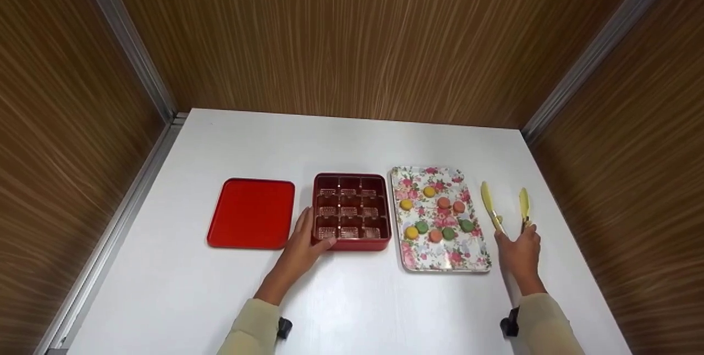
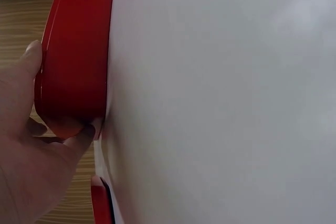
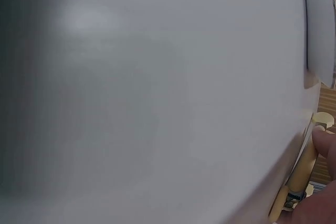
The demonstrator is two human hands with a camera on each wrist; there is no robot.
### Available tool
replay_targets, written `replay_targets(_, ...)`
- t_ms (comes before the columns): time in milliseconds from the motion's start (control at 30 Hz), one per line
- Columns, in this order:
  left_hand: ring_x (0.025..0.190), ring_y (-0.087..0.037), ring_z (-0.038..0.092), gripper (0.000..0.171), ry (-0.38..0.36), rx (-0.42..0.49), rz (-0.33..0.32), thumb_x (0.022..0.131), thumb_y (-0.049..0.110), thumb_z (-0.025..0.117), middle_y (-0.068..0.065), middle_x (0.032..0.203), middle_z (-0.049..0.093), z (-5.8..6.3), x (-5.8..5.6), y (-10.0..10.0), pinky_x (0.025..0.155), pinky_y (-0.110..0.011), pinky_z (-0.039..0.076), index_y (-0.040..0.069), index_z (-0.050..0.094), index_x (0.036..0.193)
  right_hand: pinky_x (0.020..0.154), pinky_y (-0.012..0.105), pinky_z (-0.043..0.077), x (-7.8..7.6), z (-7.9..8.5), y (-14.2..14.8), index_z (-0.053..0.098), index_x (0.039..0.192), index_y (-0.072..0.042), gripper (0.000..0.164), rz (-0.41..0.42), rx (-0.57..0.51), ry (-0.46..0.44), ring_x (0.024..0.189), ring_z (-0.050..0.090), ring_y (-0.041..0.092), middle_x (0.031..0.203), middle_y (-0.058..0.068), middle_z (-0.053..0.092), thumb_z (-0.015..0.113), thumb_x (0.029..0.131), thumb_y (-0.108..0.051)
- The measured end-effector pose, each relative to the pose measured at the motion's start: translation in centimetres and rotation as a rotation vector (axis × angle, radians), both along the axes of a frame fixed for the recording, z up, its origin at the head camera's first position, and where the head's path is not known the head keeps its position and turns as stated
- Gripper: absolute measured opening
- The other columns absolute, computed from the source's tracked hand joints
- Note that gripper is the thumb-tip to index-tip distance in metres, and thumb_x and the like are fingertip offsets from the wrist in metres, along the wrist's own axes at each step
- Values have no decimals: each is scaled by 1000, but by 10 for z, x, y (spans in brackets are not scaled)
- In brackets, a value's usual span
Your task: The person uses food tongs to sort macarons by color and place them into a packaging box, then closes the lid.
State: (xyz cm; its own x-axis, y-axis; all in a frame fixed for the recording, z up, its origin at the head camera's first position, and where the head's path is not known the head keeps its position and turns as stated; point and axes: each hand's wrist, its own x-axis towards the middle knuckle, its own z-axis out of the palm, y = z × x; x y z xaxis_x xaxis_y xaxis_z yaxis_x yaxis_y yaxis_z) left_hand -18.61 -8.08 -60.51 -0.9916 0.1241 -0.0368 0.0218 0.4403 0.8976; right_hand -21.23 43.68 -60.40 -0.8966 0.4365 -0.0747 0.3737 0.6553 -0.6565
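My left hand (image 1: 301, 242) holds the near left corner of a red divided box (image 1: 360, 245), fingers along its left side and thumb at the front rim. Clear plastic compartments line the inside. In the left wrist view, the thumb lies on the rim of the box (image 2: 79, 51) and other fingers bend round its corner. Over on the right, my right hand (image 1: 520, 253) grips yellow-tipped tongs (image 1: 488, 201) near the handle end, their arms spread apart and pointing away from me. The right wrist view catches only part of the tongs (image 3: 304, 169) at its edge.
Between box and tongs lies a floral tray (image 1: 440, 261) bearing several small macarons (image 1: 444, 202) in yellow, pink and green. A flat red lid (image 1: 252, 214) sits left of the box. Wood-grain panels (image 1: 352, 41) enclose the white table (image 1: 352, 300) at the back and both sides.
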Motion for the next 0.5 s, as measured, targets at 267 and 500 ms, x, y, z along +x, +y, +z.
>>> replay_targets(267, 156, -35, 9, 97, -9, 5, -6, 95, 37, 71, -13, 170, 8, 0, -2, 0, 123, -58, 19, 6, 9, 162, 112, 64, 30, -1, -2, -2, 14, 152, 15, 86, -18, 25, 20, 133, 37, 57, 141, 43, 34, 60, 99, -35)
replay_targets(500, 156, -34, 10, 95, 3, 2, -7, 95, 34, 71, -14, 170, 10, 0, -2, 0, 123, -56, 19, 5, 10, 162, 114, 64, 28, -3, -1, -4, 5, 155, 12, 97, -31, 20, -15, 137, 32, 57, 147, 43, 27, 63, 97, -40)
